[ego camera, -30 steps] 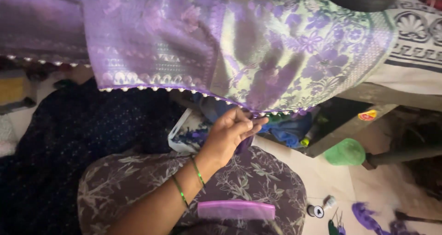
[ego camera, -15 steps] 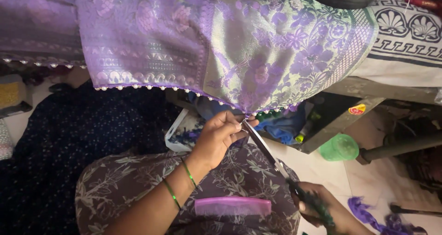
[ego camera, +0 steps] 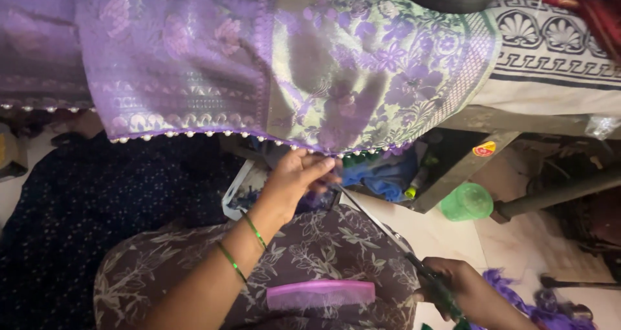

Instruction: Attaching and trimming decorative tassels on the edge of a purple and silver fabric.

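Dark navy dotted cloth (ego camera: 97, 220): spread over the floor at far left, below the hanging fabric.

Purple brocade fabric (ego camera: 272, 65): draped across the top of the view, flower-patterned, its lower hem edged with a row of small pale beads (ego camera: 187, 134).

My left hand (ego camera: 291, 181): raised to that hem near its middle, grip closed, fingertips pinching the edge where a thread (ego camera: 375, 223) leaves it. Two thin green bangles (ego camera: 242, 249) sit on the forearm.

White tray of small items (ego camera: 234, 191): just behind my left wrist, largely hidden.

Pink comb (ego camera: 320, 294): lying flat on my lap, on the brown flower-print cloth (ego camera: 323, 246), below the left forearm.

Thread: runs taut and slanting from the pinched hem down to my right hand.

My right hand (ego camera: 469, 291): low, near the bottom edge, grip closed around a slim dark green-handled tool (ego camera: 440, 290); what kind of tool I cannot tell.

Green plastic cup (ego camera: 466, 202): on its side on the pale floor (ego camera: 453, 239), beside a dark metal frame.

Purple thread bundle (ego camera: 511, 301): on the floor, just right of my right hand.
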